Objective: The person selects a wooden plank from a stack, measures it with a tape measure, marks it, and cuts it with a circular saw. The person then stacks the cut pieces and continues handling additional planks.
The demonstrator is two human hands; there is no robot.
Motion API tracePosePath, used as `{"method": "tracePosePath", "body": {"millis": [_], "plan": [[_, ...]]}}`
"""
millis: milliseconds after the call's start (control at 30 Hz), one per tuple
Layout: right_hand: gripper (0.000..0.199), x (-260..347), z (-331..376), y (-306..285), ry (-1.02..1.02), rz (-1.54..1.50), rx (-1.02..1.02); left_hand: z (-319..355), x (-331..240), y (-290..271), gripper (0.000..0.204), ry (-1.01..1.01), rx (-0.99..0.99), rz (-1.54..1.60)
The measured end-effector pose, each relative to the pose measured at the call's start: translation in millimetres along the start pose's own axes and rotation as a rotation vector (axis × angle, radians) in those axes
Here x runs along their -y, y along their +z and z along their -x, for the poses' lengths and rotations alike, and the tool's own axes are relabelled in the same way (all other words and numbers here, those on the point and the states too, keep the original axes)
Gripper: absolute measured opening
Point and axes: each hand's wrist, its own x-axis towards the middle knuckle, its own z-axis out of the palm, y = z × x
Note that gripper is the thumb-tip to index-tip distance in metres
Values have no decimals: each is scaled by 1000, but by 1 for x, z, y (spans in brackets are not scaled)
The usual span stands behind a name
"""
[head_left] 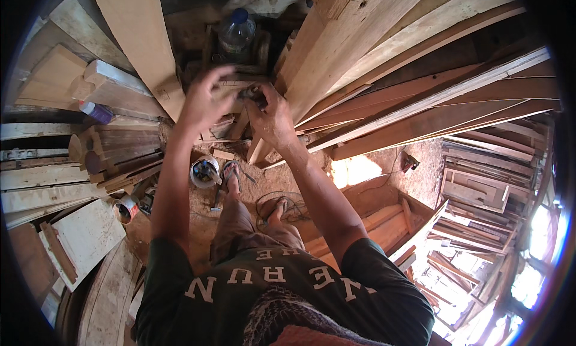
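Note:
My left hand (210, 103) is raised in front of me, smeared by motion. Its fingers look apart, curved toward the right hand, and I see nothing in them. Beside it, my right hand (271, 117) is closed, with thumb and fingers pinched round a small, dark, rounded piece (249, 93). What that piece is, I cannot make out. Just beyond both hands stands a clear plastic bottle (236, 34) with a blue cap, in a dark wooden frame. A thick wooden beam (327, 58) slants past the right hand.
Long boards (432, 115) lean across the right side. Stacked timber (42, 178) fills the left, with a purple-labelled bottle (97, 112) on it. By my feet are a white bucket of tools (205, 172), a hammer (216, 201) and looped cord (294, 208). A wooden box (384, 217) lies right.

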Motion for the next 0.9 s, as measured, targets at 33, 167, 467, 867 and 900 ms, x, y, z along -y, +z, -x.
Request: {"method": "tracePosePath", "body": {"millis": [33,167,467,867,900], "plan": [[28,-7,-3,7,-46,46,-62,-14,-7,-7,49,5,-62,-84],[25,-12,-29,36,-27,171,-243,-62,-26,-15,80,-60,-237,-241],[29,-68,-138,65,-72,252,-500,-58,-11,-10,77,-3,-298,-231],[31,-110,-197,79,76,234,-410,265,117,42,42,-391,80,-195],[30,-108,-197,81,128,290,-386,286,125,45,42,-438,97,-209]]}}
